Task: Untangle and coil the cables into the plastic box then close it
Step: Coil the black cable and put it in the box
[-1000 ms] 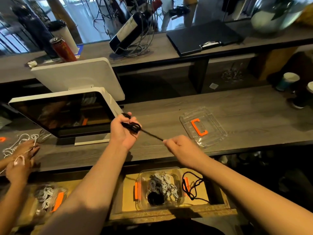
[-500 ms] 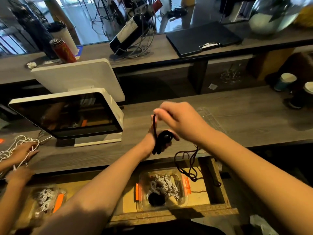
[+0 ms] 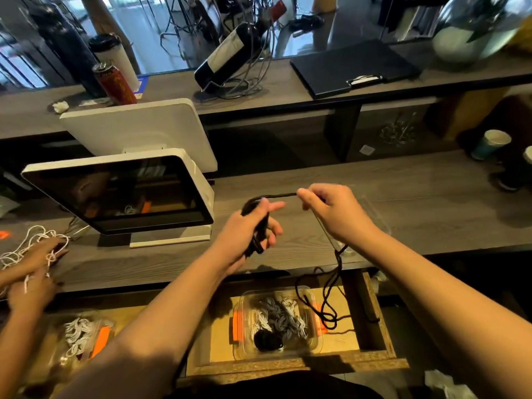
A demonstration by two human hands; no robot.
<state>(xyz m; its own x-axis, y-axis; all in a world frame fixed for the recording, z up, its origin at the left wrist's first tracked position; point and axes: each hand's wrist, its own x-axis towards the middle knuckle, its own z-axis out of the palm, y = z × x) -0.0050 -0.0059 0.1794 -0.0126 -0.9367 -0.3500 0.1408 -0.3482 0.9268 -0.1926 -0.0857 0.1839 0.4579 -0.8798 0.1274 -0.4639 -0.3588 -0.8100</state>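
- I stand at a grey wood counter (image 3: 403, 191), with a raised shelf (image 3: 288, 90) behind it and a glass wall past that.
- The black cable (image 3: 280, 195) is up over the counter, strung between my two hands.
- My left hand (image 3: 247, 231) is curled around a small bundle of the cable already wound up; the index finger sticks out straight over it.
- My right hand (image 3: 334, 210) pinches the cable just right of the bundle, so a short span runs level between thumb and left fist.
- From my right hand the cable's loose tail hangs past the counter's front edge and loops over the box below.
- The box (image 3: 244, 349) is clear plastic, open, and sits in a wooden drawer (image 3: 383, 326) under the counter; it holds grey and white coils and one black coil at its near side.
- The lid (image 3: 377, 217) lies on the counter, mostly hidden behind my right wrist.
- Left of my hands on the counter stands a white-framed screen (image 3: 121, 194).
- Further left, another person's hands (image 3: 37, 254) work a white cord (image 3: 26, 243); a second box (image 3: 80, 338) of white coils sits below them.
- On the shelf: a red can (image 3: 115, 84), a tilted bottle (image 3: 227, 56) in a wire holder, and a black clipboard (image 3: 351, 67).
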